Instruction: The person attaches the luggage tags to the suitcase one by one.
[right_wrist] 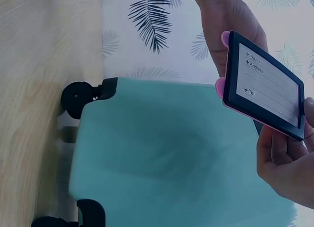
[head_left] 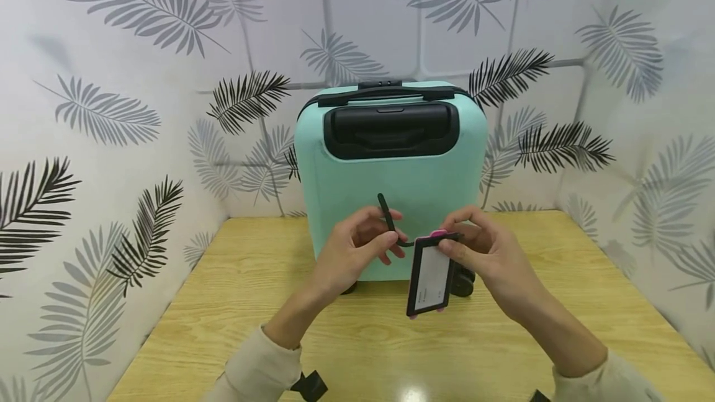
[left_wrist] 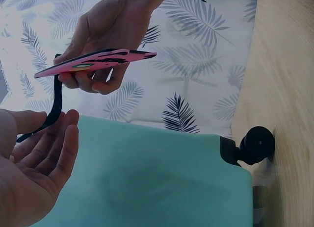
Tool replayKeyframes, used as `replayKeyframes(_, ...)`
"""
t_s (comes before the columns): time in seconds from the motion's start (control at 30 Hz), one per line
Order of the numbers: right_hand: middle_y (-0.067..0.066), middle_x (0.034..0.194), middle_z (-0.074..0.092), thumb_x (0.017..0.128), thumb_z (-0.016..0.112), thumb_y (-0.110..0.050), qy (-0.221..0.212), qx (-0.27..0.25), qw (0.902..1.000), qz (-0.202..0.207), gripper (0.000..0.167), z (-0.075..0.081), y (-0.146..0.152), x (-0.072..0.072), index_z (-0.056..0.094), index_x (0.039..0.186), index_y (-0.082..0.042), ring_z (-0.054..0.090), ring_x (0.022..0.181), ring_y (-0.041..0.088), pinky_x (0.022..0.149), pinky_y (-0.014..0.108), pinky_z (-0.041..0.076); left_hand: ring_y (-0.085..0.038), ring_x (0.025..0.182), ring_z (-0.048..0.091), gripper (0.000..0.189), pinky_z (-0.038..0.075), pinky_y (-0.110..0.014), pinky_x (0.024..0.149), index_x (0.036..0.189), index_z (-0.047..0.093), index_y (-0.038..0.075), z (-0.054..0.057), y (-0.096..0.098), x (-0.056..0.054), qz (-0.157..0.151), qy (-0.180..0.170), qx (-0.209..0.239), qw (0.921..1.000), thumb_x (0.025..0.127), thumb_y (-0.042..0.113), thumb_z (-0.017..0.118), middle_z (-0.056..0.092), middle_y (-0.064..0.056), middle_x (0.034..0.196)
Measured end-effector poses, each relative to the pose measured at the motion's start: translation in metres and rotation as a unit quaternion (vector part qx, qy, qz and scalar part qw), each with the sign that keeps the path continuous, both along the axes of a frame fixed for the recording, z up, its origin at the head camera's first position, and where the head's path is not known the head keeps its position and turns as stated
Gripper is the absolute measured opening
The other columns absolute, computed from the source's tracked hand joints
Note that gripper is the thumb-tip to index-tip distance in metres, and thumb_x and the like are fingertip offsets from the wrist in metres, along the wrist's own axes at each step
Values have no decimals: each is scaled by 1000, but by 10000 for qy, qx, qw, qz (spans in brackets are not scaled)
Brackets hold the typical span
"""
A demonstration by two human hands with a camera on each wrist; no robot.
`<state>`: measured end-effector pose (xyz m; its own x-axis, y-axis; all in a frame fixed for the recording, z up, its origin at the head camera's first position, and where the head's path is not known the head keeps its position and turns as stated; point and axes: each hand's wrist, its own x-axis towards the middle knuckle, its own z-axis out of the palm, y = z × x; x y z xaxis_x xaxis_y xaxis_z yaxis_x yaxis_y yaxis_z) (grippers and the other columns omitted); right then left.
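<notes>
A luggage tag (head_left: 432,276) with a black frame, a pink back and a white card hangs from my right hand (head_left: 491,253), whose thumb and fingers pinch its top edge. In the right wrist view the card carries the printed words Name, Address and Tel. From the tag's top a black strap (head_left: 389,214) runs left to my left hand (head_left: 357,250). There thumb and fingers pinch the strap, and its free end sticks up above them. Both hands are in front of a mint-green suitcase (head_left: 391,185), which stands upright on the table.
Black carry handle (head_left: 385,95) tops the suitcase, above a recessed black panel (head_left: 391,131). Black wheels (head_left: 462,282) hold it on the wooden table (head_left: 240,309). Leaf-patterned wall covering (head_left: 167,110) rises behind and at both sides.
</notes>
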<state>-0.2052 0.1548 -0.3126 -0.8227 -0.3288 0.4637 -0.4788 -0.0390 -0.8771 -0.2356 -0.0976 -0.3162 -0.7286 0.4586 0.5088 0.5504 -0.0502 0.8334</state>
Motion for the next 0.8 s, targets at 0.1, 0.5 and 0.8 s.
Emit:
replayKeyframes(0.1, 0, 105, 75, 101, 65, 1, 102, -143, 9998, -53, 17, 5, -1, -3, 61, 113, -11, 70, 89, 16, 82, 29, 58, -28, 91, 75, 24, 61, -39, 74, 128, 63, 6, 5, 0, -2, 43, -4, 73, 10000, 104, 7, 63, 74, -20, 113)
replayKeyframes(0.5, -1, 102, 75, 101, 66, -3, 217, -336, 9981, -472, 16, 19, -1, -18, 62, 114, -12, 68, 96, 16, 89, 26, 54, -26, 89, 76, 19, 61, -37, 72, 123, 64, 5, 26, 4, -8, 444, 54, 220, 9988, 105, 10, 63, 76, -13, 114)
replayKeyframes(0.8, 1, 103, 74, 100, 69, -7, 104, -772, 9956, -528, 17, 31, -7, -32, 64, 115, -14, 66, 95, 17, 89, 29, 52, -26, 85, 76, 23, 61, -37, 70, 124, 61, -3, 40, 5, -17, 632, 288, 438, 9966, 104, 9, 64, 77, -11, 114)
